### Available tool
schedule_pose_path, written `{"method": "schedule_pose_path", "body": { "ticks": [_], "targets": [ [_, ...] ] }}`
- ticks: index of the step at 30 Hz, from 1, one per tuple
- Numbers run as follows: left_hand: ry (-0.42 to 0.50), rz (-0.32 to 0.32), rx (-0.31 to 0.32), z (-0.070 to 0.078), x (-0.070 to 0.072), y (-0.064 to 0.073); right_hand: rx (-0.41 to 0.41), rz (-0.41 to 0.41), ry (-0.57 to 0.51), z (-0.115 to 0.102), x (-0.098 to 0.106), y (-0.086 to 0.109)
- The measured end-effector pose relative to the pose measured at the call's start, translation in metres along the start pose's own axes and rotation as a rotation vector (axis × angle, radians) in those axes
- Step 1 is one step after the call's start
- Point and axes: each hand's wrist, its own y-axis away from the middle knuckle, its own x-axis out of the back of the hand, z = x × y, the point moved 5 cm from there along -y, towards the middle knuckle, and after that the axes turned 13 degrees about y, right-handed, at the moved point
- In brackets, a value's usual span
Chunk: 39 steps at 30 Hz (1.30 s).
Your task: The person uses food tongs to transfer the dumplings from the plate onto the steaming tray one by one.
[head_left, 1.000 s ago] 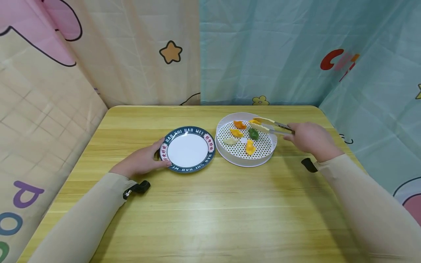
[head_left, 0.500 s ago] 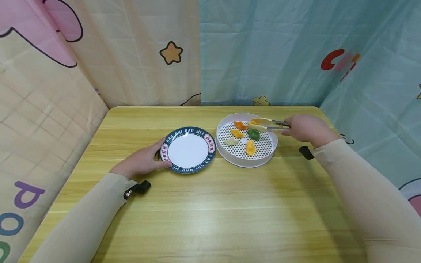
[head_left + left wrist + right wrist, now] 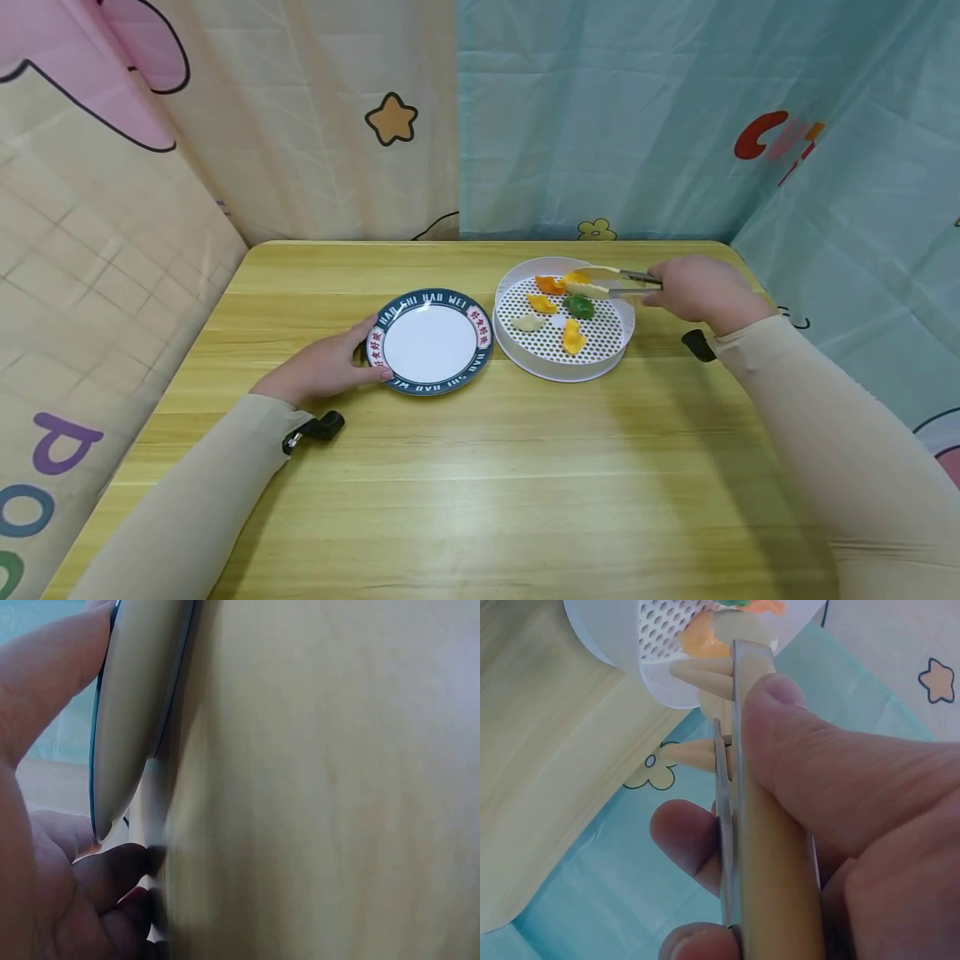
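Observation:
My left hand (image 3: pixel 326 364) holds the left rim of a round white plate (image 3: pixel 429 342) with a dark blue lettered border. In the left wrist view its thumb (image 3: pixel 45 679) lies against the rim, with fingers at the edge below. On the right, my right hand (image 3: pixel 701 292) grips food tongs (image 3: pixel 772 877) with pale scoop-shaped tips, thumb on one arm and fingers by the other. The tips reach into a white perforated steamer basket (image 3: pixel 558 367), at either side of a yellow dumpling (image 3: pixel 574 278) near its back wall. An orange dumpling (image 3: pixel 549 286) sits beside it.
Also in the basket lie a green dumpling (image 3: pixel 578 307), a pale one (image 3: pixel 528 322) and two more yellow dumplings (image 3: pixel 573 337). The basket stands close to the plate's right edge on a wooden table (image 3: pixel 465 483). Patterned curtains (image 3: pixel 600 125) hang behind and at both sides.
My right hand has shifted slightly up and left, and the tongs' arms have drawn closer together. The yellow dumpling at the tips has slid left toward the orange one. My left hand stays put.

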Motion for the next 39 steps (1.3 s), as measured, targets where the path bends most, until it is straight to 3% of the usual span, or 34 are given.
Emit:
{"method": "schedule_pose_path", "body": {
  "ticks": [11,19,23,28,34,39],
  "targets": [
    [0.005,0.000,-0.011,0.001,0.000,0.001,-0.017,-0.005,-0.021,0.005,0.007,0.010],
    [0.004,0.002,-0.011,0.001,0.000,0.000,-0.037,0.090,-0.091,-0.003,0.010,0.025],
    [0.002,0.003,-0.012,0.001,0.001,0.000,-0.010,0.153,-0.194,-0.030,0.010,0.029],
    [-0.005,0.002,-0.010,0.001,0.001,0.001,0.071,0.187,-0.306,-0.081,0.008,0.033],
    [-0.020,0.005,-0.004,0.001,0.000,0.000,0.158,0.177,-0.346,-0.147,0.000,0.038],
    [-0.028,0.007,-0.010,0.002,0.000,0.000,0.158,0.148,-0.364,-0.185,-0.010,0.039]
  ]
}}
